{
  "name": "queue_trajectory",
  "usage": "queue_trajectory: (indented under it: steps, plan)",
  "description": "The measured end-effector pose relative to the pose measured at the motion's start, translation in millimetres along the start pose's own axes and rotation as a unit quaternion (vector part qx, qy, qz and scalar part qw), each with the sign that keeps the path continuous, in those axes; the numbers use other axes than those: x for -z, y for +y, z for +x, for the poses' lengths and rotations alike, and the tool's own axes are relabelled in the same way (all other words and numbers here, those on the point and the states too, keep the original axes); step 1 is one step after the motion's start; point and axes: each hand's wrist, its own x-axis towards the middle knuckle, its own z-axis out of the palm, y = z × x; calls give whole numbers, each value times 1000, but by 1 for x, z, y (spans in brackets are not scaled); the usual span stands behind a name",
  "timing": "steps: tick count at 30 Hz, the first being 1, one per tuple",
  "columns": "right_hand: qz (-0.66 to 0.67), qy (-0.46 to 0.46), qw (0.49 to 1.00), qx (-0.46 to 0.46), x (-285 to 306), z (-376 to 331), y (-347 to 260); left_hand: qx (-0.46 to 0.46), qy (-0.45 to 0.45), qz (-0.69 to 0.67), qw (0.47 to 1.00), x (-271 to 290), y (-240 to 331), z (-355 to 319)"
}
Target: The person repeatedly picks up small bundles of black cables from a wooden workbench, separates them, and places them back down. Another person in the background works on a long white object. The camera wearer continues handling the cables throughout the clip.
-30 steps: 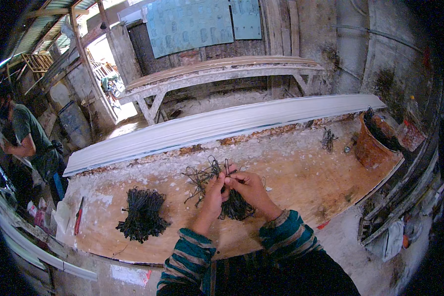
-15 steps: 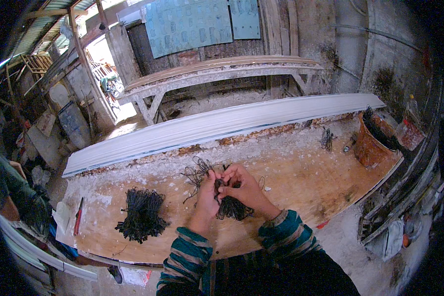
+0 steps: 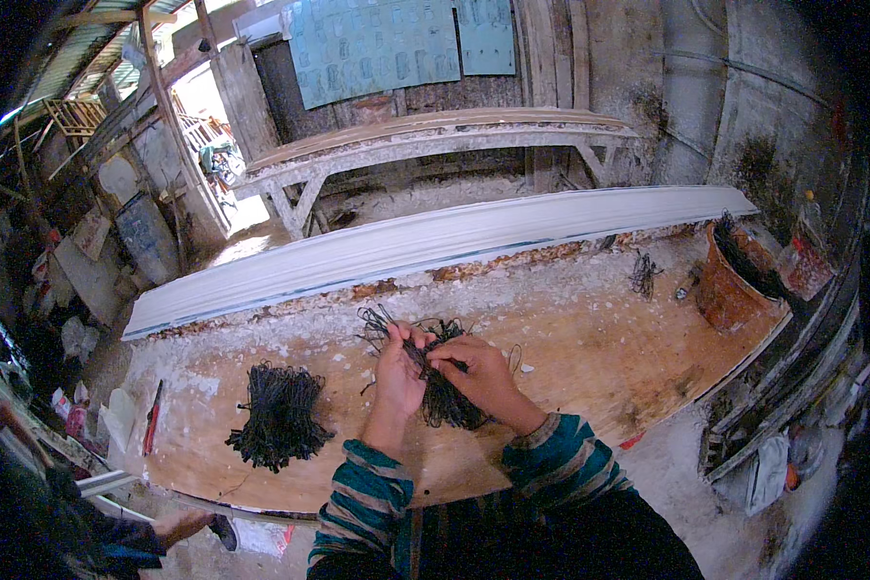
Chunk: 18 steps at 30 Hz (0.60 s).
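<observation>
My left hand is closed on a few thin black looped strands, whose loops stick out above its fingers. Thumb and fingers of my right hand pinch together at the same strands, close against the left fingertips. Whether they are wire or cord is too fine to tell. Beneath and between both hands lies a loose black bundle of such strands, partly covered by the right hand. A second, thicker bundle rests on the wooden board to the left, apart from my hands.
A red-handled tool lies at the board's left end. A long white moulding runs along the far edge. At right stand an orange bucket holding black strands and a small tuft. A co-worker's foot shows lower left.
My hands have shifted slightly, the right one lower and further from the loops, uncovering more of the bundle behind. The co-worker at left has moved lower, towards the picture's bottom edge.
</observation>
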Motion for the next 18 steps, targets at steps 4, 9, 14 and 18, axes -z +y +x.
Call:
queue_trajectory:
  steps: [4, 9, 14, 18]
  plan:
    - [-21, 3, 999, 45, -3, 0, 4, 10, 0, -49, 999, -1, 3, -1]
    - [48, -10, 998, -29, 3, 2, 4, 9, -55, -168, 984, 25, 10, 11]
    - [-47, 99, 990, -93, 18, 6, 17, -33, -27, -133, 990, 32, 29, 13]
    - [-112, 38, 984, -134, 24, 5, 30, -38, -26, -111, 993, 32, 34, 12]
